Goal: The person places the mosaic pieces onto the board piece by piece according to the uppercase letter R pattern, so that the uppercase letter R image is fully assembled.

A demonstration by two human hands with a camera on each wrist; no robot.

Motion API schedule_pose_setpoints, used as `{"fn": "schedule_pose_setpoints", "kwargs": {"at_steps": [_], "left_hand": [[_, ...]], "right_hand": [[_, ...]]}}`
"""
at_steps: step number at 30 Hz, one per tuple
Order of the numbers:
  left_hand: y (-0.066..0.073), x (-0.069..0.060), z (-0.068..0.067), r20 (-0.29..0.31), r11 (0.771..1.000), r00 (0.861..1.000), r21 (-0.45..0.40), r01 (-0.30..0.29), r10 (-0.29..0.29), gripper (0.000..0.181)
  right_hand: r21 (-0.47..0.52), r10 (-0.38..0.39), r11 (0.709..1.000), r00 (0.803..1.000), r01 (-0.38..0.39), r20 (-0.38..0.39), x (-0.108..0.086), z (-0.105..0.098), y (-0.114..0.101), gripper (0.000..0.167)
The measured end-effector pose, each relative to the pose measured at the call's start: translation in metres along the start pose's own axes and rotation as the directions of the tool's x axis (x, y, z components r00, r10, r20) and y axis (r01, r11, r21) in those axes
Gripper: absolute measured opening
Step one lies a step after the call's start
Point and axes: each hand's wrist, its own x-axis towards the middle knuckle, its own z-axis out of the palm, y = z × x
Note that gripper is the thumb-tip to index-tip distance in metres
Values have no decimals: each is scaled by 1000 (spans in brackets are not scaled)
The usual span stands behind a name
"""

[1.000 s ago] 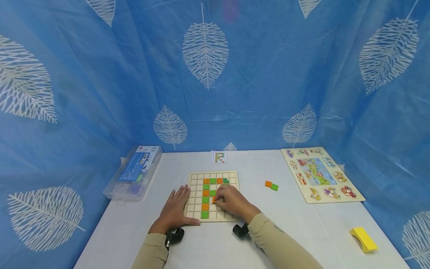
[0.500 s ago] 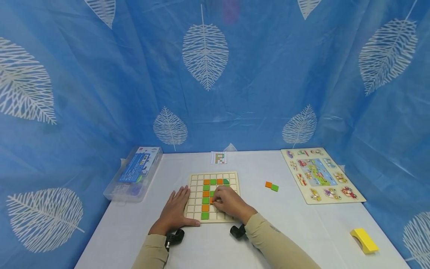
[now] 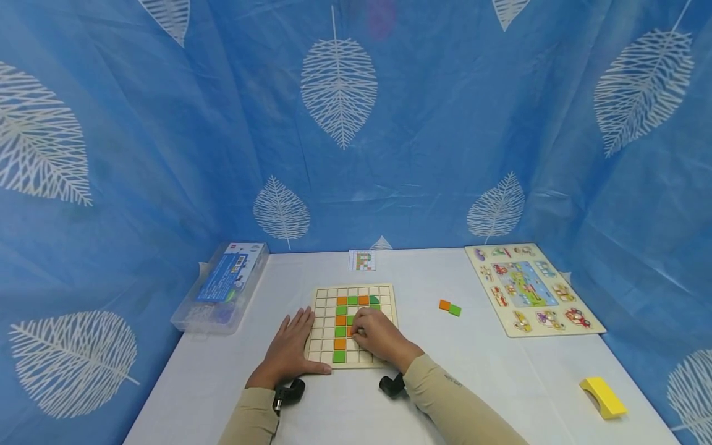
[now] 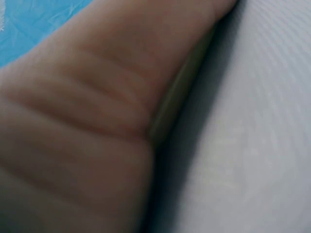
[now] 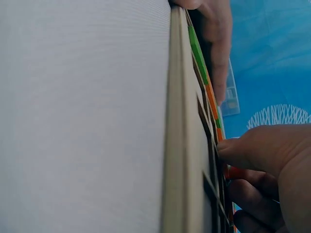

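A wooden grid board (image 3: 322, 318) lies on the white table, with orange and green square tiles set in some of its cells. My left hand (image 3: 292, 346) lies with straight fingers along the board's left edge, its thumb at the near left corner. Over the board's middle, my right hand (image 3: 381, 334) pinches an orange tile (image 3: 350, 331) at a cell right of the tile column. In the right wrist view the thumb (image 5: 243, 150) and curled fingers meet low at the board, partly hiding that tile. A dark green rounded piece (image 3: 374, 300) sits in the upper row.
An orange tile (image 3: 444, 305) and a green tile (image 3: 455, 310) lie right of the board. Behind it is a small pattern card (image 3: 363, 260). A clear plastic box (image 3: 214, 315) stands left, a picture puzzle board (image 3: 514, 324) right, and a yellow arch block (image 3: 602, 397) near right.
My right hand has shifted slightly left and toward me with the orange tile, which now sits lower at its cell. The left hand has stayed in place.
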Motion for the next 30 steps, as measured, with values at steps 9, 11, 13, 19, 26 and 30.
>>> {"fn": "schedule_pose_setpoints", "kwargs": {"at_steps": [9,11,13,19,26,30], "left_hand": [[1,0,0,-4,1000,1000,-5,2,-2,146],[1,-1,0,-1,1000,1000,-1,5,-5,146],[1,-1,1,-1,1000,1000,4,4,-4,146],[1,-1,0,-10,1000,1000,-6,-1,1,145],[0,-1,0,-13,1000,1000,-9,2,-2,145],[0,0,1,-8,1000,1000,-12,3,-3,146]], "right_hand": [[-19,-15,1000,1000,15,-14,-2,0,1,9],[-12,-4,1000,1000,3,-10,-3,-1,2,8],[-2,10,1000,1000,-10,-13,-5,-2,1,6],[36,34,999,999,-33,-33,-10,-8,4,7],[54,68,996,996,-65,-53,-13,-20,14,6],[52,116,992,991,-113,-60,-15,-30,23,7]]}}
